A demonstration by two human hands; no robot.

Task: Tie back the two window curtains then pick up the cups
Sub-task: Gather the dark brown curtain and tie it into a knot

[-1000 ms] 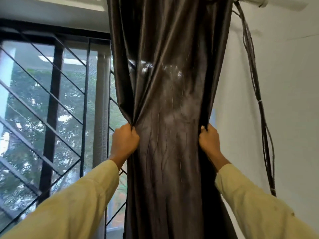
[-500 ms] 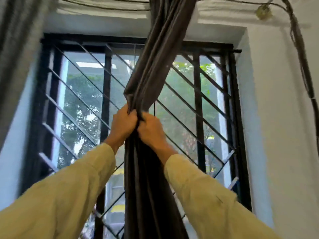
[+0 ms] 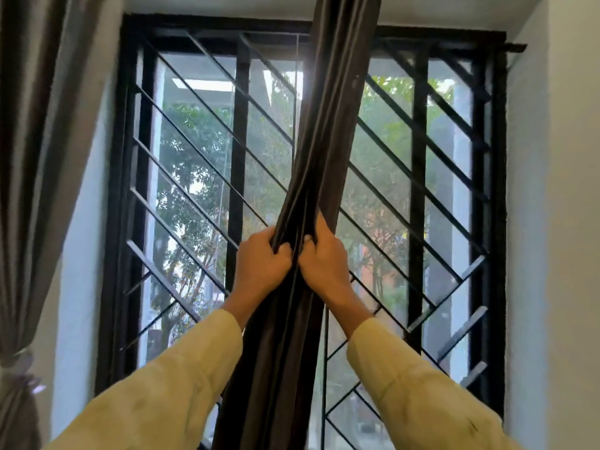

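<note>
dark curtain (image 3: 334,125) top/btm cropped, L curtain (image 3: 32,157) blurry

Both arms (image 3: 181,384) reach up and forward. The left hand (image 3: 263,267) and right hand (image 3: 324,264) are fists side by side, almost touching, each gripping the curtain (image 3: 328,125).
</note>
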